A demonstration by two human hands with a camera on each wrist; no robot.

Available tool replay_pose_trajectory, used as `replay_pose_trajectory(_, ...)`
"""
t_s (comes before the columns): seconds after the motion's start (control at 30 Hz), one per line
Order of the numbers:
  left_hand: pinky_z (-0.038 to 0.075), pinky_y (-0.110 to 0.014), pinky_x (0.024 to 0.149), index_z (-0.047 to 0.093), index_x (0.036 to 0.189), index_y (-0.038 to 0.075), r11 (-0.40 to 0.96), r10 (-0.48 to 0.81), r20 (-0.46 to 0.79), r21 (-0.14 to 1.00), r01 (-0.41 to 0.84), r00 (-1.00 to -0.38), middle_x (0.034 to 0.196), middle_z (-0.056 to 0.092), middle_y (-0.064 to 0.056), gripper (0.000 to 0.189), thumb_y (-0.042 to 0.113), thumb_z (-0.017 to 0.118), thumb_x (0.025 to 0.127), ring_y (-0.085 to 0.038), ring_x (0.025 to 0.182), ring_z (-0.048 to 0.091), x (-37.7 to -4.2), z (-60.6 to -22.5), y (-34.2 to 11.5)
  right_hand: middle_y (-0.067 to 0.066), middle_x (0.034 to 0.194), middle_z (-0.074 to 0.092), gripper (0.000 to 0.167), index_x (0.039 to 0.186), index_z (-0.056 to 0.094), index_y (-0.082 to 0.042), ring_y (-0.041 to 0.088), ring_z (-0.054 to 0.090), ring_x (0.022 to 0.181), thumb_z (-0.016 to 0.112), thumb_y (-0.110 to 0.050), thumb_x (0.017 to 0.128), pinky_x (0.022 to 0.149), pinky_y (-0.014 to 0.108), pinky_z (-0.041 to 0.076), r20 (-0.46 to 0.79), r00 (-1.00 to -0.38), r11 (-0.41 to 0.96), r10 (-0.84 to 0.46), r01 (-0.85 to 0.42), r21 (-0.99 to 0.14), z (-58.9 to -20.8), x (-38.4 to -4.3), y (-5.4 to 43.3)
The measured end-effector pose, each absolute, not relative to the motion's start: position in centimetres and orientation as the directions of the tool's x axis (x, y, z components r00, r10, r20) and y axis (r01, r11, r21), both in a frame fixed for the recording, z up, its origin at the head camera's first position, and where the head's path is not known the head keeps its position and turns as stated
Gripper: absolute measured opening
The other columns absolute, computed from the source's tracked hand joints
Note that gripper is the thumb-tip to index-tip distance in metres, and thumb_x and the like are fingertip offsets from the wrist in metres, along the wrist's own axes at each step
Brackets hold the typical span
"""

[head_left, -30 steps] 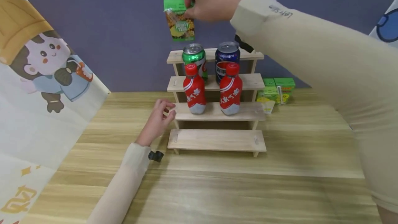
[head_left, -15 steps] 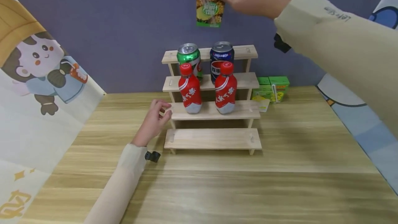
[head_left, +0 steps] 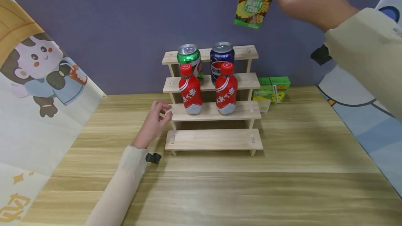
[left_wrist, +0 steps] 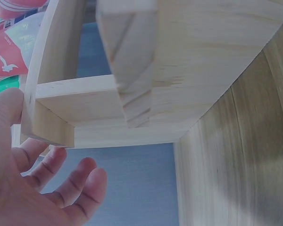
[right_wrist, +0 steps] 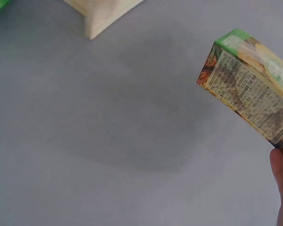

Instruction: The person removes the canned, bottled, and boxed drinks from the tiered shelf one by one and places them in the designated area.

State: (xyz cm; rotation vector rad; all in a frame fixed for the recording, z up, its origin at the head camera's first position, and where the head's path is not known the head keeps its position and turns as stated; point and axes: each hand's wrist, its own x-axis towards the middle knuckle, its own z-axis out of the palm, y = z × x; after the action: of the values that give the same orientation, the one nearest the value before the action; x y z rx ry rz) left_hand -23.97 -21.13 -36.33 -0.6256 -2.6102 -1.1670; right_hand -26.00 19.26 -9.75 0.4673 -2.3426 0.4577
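A matte slate-blue wall stands behind a surface with pale, streaky wood grain running from side to side. Along the left edge stands a white printed panel, its cartoon figure in a tan hat and light-blue clothes above yellow stars and lettering. A second panel with blue, white and orange shapes borders the right. Soft light leaves blurred shadows on the surface.

Matt wooden shelf, smooth paper carton; cans — shiny metal
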Motion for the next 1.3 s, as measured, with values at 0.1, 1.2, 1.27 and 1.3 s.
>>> replay_pose_trajectory(0.1,0.047,-0.035,0.075,0.054,0.112,-0.004,0.603,0.286,0.35,0.658,0.451,-0.892,0.121,0.041,-0.014,0.023,0.01,0.054,0.094,-0.025,0.093,0.049,-23.8,-36.4,-21.4,0.007,0.127,0.053,0.036,0.119,0.058,-0.001,0.011,0.047,0.117,0.06,-0.025,0.092,0.102,0.018,0.029,0.749,-0.629,0.844,-0.208,-0.502,-0.188,-11.3,-24.8,20.5)
replay_pose_trajectory(1.2,0.046,-0.037,0.076,0.053,0.112,-0.005,0.609,0.258,0.347,0.666,0.43,-0.902,0.121,0.04,-0.015,0.023,0.008,0.054,0.094,-0.024,0.094,0.046,-23.3,-35.7,-22.2,0.011,0.114,0.059,0.015,0.079,0.056,-0.003,0.0,0.048,0.098,0.069,-0.008,0.086,0.081,0.011,0.041,0.467,-0.878,0.694,-0.106,-0.401,-0.598,-36.2,-24.9,30.7)
replay_pose_trajectory(1.27,0.047,-0.037,0.077,0.054,0.112,-0.005,0.608,0.256,0.343,0.669,0.427,-0.904,0.121,0.04,-0.015,0.023,0.008,0.054,0.094,-0.024,0.094,0.046,-23.2,-35.7,-22.1,0.01,0.117,0.058,0.015,0.081,0.056,-0.003,0.003,0.049,0.099,0.068,-0.01,0.087,0.081,0.014,0.043,0.445,-0.889,0.688,-0.102,-0.386,-0.614,-36.9,-25.2,30.7)
replay_pose_trajectory(1.3,0.046,-0.037,0.077,0.054,0.113,-0.005,0.608,0.257,0.341,0.67,0.426,-0.904,0.122,0.04,-0.015,0.023,0.008,0.054,0.094,-0.024,0.094,0.046,-23.2,-35.7,-22.1,0.01,0.119,0.057,0.015,0.082,0.056,-0.004,0.005,0.05,0.1,0.068,-0.011,0.087,0.081,0.015,0.044,0.437,-0.894,0.69,-0.098,-0.378,-0.617,-37.2,-25.3,30.7)
